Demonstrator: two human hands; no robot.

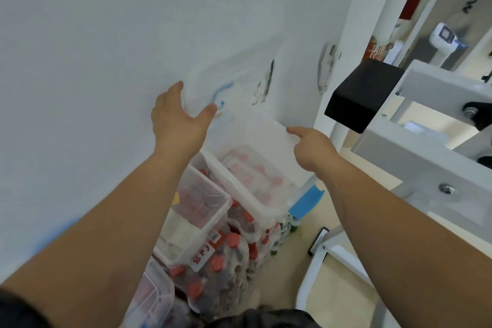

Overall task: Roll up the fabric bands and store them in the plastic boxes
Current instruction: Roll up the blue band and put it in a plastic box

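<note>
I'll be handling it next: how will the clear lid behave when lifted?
Probably light: the lid is thin, translucent plastic, and the right hand holds its edge with little more than fingertips. Likely fairly stiff, since it spans from the left hand to the right without visible sagging. Possibly slippery, being smooth plastic.

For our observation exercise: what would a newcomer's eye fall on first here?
At centre, the left hand and right hand hold a blurred translucent plastic container up before the white wall. Below, plastic boxes sit on packs of red-capped bottles. A black pad juts in from the right.
</note>
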